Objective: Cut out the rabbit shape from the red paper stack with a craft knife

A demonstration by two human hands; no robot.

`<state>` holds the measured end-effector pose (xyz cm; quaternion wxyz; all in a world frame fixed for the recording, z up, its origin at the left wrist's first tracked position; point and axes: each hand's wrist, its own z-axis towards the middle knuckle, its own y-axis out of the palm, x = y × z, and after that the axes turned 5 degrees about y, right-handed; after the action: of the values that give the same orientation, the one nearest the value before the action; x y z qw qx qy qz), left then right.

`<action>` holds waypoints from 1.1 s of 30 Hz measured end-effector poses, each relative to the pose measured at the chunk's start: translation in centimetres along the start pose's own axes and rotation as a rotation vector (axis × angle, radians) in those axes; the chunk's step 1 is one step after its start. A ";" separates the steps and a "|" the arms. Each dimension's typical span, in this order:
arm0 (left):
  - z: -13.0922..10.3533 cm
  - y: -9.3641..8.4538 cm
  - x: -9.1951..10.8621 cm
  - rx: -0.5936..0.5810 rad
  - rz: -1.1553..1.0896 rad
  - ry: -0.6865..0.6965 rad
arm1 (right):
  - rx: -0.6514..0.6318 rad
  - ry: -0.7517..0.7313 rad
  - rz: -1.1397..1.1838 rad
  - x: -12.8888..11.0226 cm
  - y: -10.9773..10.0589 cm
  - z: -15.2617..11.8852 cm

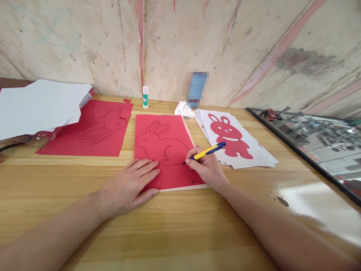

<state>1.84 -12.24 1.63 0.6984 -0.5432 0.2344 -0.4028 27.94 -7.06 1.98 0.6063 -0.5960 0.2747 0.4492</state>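
A blurred blue thing [197,88] stands against the wall.

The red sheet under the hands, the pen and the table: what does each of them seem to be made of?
The red sheet looks like thin matte paper: it lies flat and takes a drawn rabbit outline. The pen, held in the right hand, seems to be glossy plastic, yellow and blue. The table appears to be varnished wood: grain lines show and light reflects on it.

bare table [180,226] near, glue stick [145,96] behind
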 end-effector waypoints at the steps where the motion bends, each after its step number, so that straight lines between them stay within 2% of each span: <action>1: 0.0 0.0 0.0 -0.001 0.001 -0.001 | -0.001 0.000 -0.001 0.1 0.0 0.0; 33: 0.1 0.0 0.0 -0.010 -0.027 -0.026 | -0.021 -0.033 -0.061 0.1 0.0 0.0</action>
<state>1.89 -12.18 1.61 0.6932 -0.5549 0.2197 -0.4041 27.93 -7.01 1.91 0.6178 -0.6030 0.2414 0.4432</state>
